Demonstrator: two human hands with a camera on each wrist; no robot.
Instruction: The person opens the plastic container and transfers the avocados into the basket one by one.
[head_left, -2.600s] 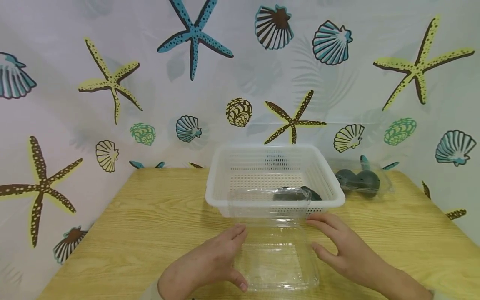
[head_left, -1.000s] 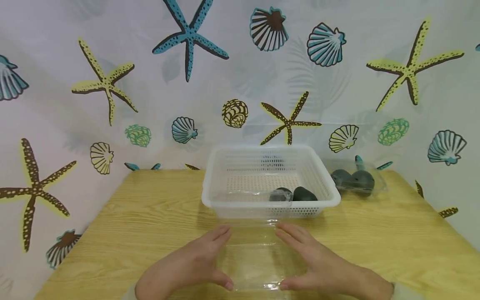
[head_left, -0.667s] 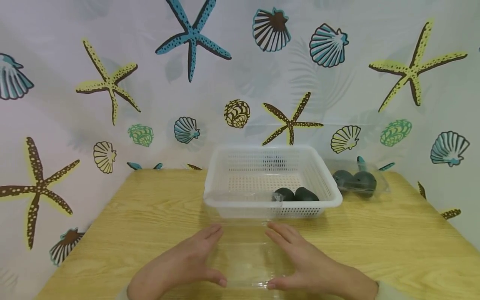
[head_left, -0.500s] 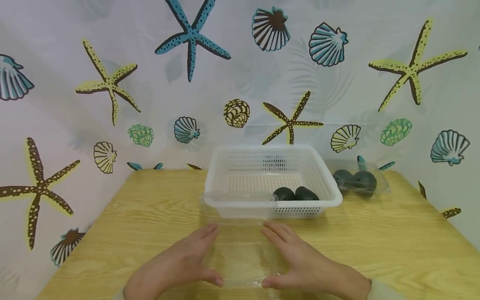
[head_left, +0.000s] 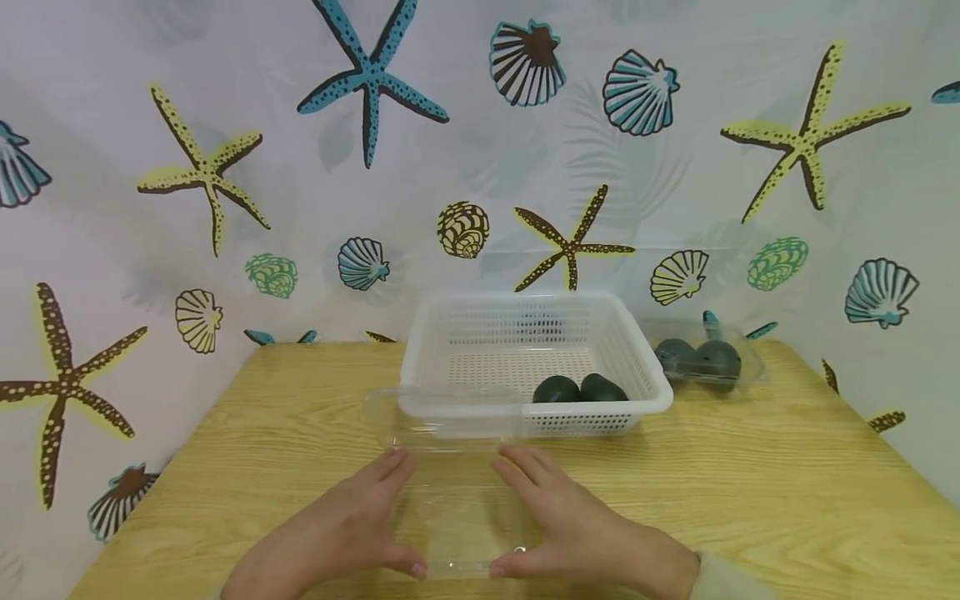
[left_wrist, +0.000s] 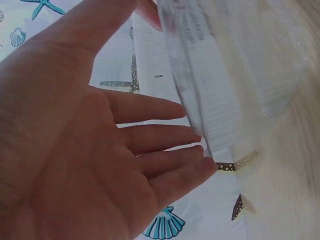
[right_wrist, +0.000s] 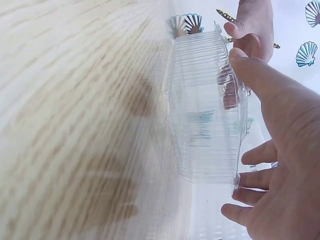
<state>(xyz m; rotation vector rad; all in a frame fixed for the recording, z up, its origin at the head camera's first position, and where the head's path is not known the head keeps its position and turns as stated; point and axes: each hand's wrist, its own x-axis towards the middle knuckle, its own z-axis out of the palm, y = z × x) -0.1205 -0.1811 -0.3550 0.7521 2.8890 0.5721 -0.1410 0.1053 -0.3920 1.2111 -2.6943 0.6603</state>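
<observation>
A clear plastic clamshell container (head_left: 465, 529) sits on the table in front of me, its lid (head_left: 450, 417) raised at the far side and overlapping the basket's front left. My left hand (head_left: 345, 521) is along its left side, with outstretched fingertips right at the rim in the left wrist view. On the opposite side, my right hand (head_left: 570, 521) spreads thumb and fingers along the container's edge. The right wrist view shows the ribbed container wall (right_wrist: 200, 115) between the hands. Two dark avocados (head_left: 557, 389) lie in the white basket (head_left: 652, 400), near its front right.
Behind the basket's right side stands another clear clamshell (head_left: 753, 367) with two dark avocados (head_left: 718, 362) inside. A curtain (head_left: 480, 167) printed with starfish and shells hangs at the table's back edge. Bare wood-grain tabletop (head_left: 787, 483) stretches to the right.
The open clamshell has slid left, both hands moving along with it. My right hand has come in against its right side. The basket's avocados now show clear of the lid.
</observation>
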